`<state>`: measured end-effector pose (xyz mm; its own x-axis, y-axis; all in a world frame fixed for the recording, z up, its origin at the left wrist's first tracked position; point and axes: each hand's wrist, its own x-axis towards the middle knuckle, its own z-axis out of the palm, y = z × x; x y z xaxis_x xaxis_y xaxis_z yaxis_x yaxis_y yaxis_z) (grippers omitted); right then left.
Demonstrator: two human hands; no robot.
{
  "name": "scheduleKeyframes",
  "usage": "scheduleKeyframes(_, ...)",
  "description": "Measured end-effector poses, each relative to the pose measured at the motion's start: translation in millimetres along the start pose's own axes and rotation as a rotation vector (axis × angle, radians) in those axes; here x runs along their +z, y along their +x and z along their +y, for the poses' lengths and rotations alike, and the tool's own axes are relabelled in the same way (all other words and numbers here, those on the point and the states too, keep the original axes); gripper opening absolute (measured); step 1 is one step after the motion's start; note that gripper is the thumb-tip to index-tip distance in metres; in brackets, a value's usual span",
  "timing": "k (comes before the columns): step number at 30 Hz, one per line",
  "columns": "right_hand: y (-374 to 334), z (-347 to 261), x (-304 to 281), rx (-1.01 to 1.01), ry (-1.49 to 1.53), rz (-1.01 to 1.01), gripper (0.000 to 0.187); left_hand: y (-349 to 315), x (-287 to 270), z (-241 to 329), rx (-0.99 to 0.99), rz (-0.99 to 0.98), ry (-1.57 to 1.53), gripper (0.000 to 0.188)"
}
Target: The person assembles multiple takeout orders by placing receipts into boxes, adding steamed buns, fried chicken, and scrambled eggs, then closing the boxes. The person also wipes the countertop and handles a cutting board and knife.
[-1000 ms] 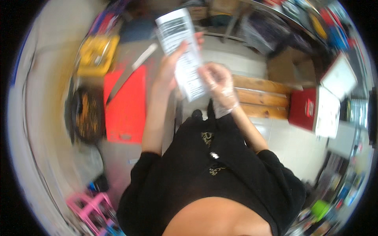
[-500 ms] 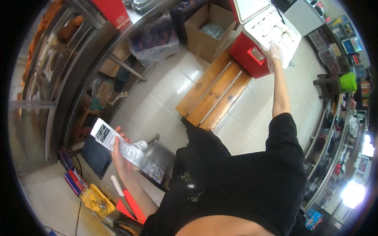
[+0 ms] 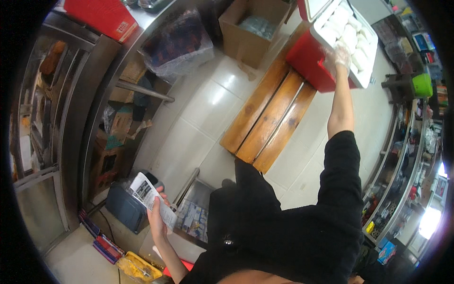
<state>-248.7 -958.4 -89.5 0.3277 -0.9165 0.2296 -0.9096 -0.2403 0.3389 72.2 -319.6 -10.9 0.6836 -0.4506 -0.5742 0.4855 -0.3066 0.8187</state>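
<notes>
Cooler (image 3: 306,57) stands open, packed with white bundles (image 3: 349,34). The right hand (image 3: 339,56), in clear plastic, now reaches over its near rim to them; a second ago it was on the paper (image 3: 163,213), so the two hands now work apart. Whether it grips a bundle, I cannot tell. The left hand (image 3: 156,215) alone grips the paper, well apart from the cooler, to its lower left.

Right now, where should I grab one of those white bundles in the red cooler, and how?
Probably round the upper side of a white bundle, coming from above: the red cooler is open on top, and the rounded bundles lie packed together, leaving little room at their sides.
</notes>
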Motion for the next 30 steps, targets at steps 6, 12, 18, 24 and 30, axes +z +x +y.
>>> scheduleKeyframes(6,-0.5,-4.6,-27.6,0.065,0.200,-0.085,0.046,-1.0,15.1,0.6,-0.023,-0.099,0.058,0.036)
scheduleKeyframes(12,-26.2,-6.5,-26.0,-0.099,-0.030,-0.126,0.040,8.0,41.8,17.7,0.017,-0.233,0.121,0.036)
scheduleKeyframes(18,-42.9,-25.3,-46.4,0.042,0.176,-0.035,0.047,94.4,160.1,83.8,0.445,-0.279,0.418,0.032)
scheduleKeyframes(24,-47.0,-36.1,-61.3,0.098,0.290,-0.043,0.037,232.8,458.7,176.2,0.804,-0.394,0.186,0.094)
scheduleKeyframes(30,-53.9,-41.4,-66.1,0.078,0.370,-0.103,0.034,234.7,523.0,186.9,0.824,-0.225,0.305,0.060)
